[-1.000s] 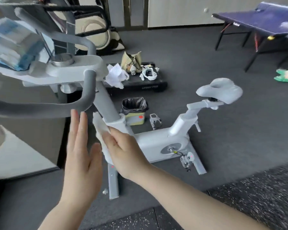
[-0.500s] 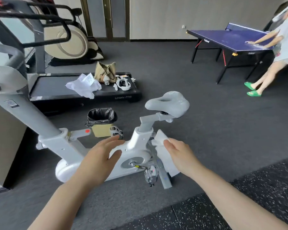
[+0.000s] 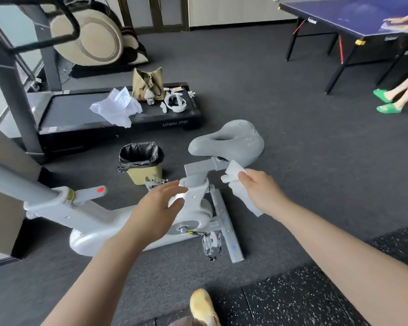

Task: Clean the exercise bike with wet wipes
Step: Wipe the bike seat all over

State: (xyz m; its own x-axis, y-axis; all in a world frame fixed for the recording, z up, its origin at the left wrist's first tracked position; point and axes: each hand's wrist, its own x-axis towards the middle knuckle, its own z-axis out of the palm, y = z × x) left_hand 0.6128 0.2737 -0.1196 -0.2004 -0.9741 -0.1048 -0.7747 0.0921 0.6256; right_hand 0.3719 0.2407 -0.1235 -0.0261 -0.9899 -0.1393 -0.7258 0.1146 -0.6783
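Observation:
The white exercise bike (image 3: pixel 85 217) stands on the dark floor, its grey saddle (image 3: pixel 229 142) at centre. My right hand (image 3: pixel 261 191) grips a white wet wipe (image 3: pixel 233 175) just below the saddle, beside the grey seat rail. The wipe's upper corner touches the rail under the saddle. My left hand (image 3: pixel 158 208) hovers with relaxed fingers over the bike's body beside the seat post (image 3: pixel 196 175), holding nothing. Whether its fingertips touch the post collar is unclear.
A small bin (image 3: pixel 142 161) with a black liner stands behind the bike. A treadmill (image 3: pixel 118 123) beyond carries crumpled white sheets, a tan bag and small items. A blue table-tennis table (image 3: pixel 353 17) and a person in green slippers (image 3: pixel 386 102) are at the right. My yellow shoe (image 3: pixel 203 307) is below.
My view swung from the handlebar down to the saddle. My right hand carried the wipe from the front post to the seat rail; my left hand dropped to the seat post.

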